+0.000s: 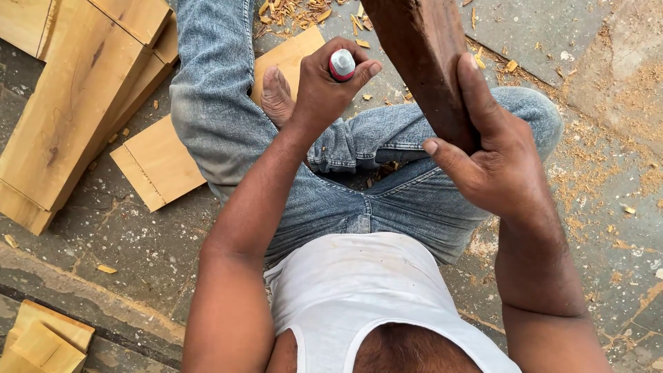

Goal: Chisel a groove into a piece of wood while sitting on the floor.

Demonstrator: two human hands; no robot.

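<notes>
I sit cross-legged on a stone floor in blue jeans point(228, 103) and a white vest. My left hand point(324, 86) is closed around a tool handle with a red and silver end cap point(342, 65); the tool's working end is hidden under the fist. My right hand point(494, 155) grips a dark brown wooden block point(425, 62), held upright and tilted, with the thumb along its right side and fingers wrapped on the near edge. The two hands are close, with the tool just left of the block. A pale flat board point(162, 162) lies under my left leg.
A stack of pale wooden planks point(65, 110) lies at the upper left. More pale offcuts point(41, 338) sit at the bottom left. Wood chips and shavings point(297, 12) litter the floor ahead, and sawdust point(594, 173) covers the stone at the right.
</notes>
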